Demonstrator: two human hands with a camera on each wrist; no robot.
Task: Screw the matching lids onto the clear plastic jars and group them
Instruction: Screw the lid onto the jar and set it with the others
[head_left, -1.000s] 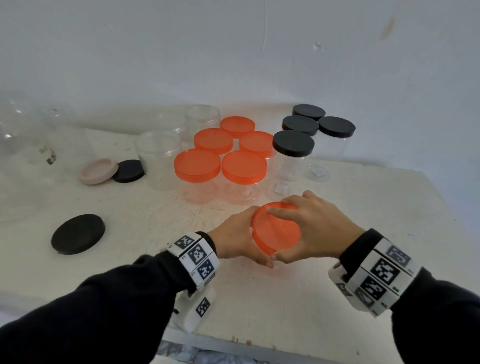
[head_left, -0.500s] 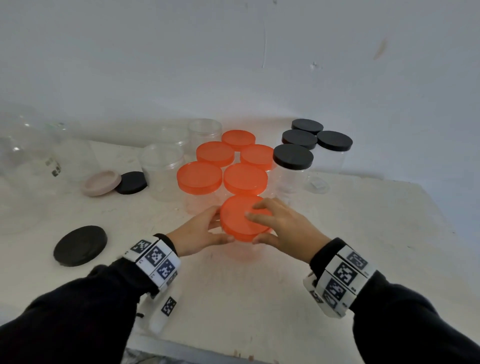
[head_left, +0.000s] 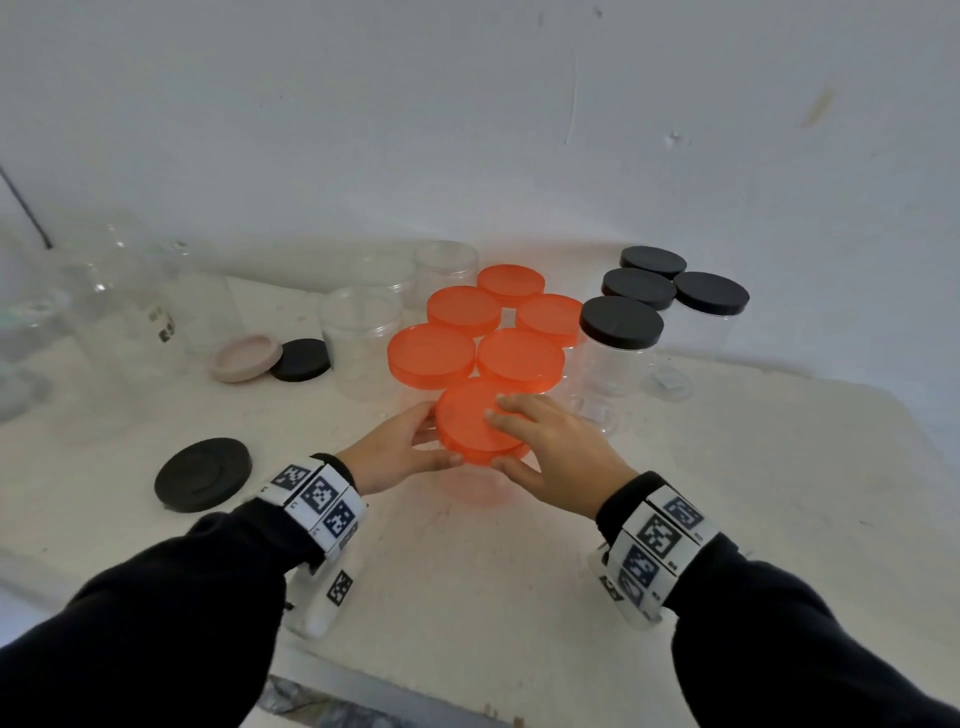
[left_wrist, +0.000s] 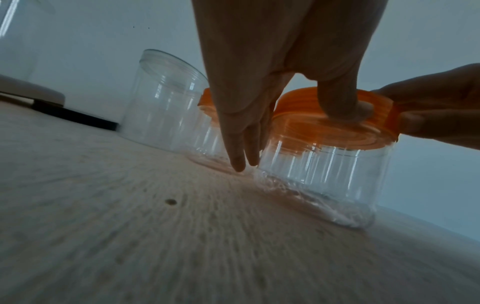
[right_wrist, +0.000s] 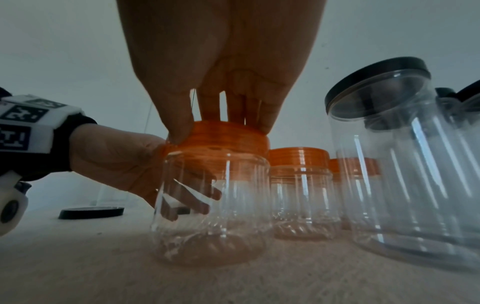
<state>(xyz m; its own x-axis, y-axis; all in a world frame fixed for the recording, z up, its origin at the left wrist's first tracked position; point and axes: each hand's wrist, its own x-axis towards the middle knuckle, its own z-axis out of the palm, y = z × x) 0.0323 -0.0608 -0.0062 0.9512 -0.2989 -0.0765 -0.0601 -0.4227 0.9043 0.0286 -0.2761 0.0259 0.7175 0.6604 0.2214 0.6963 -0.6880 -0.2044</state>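
A clear jar (head_left: 480, 488) with an orange lid (head_left: 475, 423) stands on the white table (head_left: 519, 597), right in front of several other orange-lidded jars (head_left: 519, 358). My left hand (head_left: 415, 441) holds it from the left, thumb on the lid's rim and fingers (left_wrist: 241, 133) down the jar's side (left_wrist: 324, 174). My right hand (head_left: 524, 441) grips the lid (right_wrist: 223, 137) from above, thumb (right_wrist: 179, 127) on the near rim and fingers over the top. The jar (right_wrist: 213, 216) is empty.
Several black-lidded jars (head_left: 621, 322) stand close on the right. Open clear jars (head_left: 361, 332) stand at the left back. A pink lid (head_left: 244, 358), a small black lid (head_left: 301, 359) and a larger black lid (head_left: 202, 474) lie loose on the left. The wall is just behind.
Both hands have carried the jar away from me and set it upright in front of the orange-lidded jars. Its lid, tilted a second ago, now sits level.
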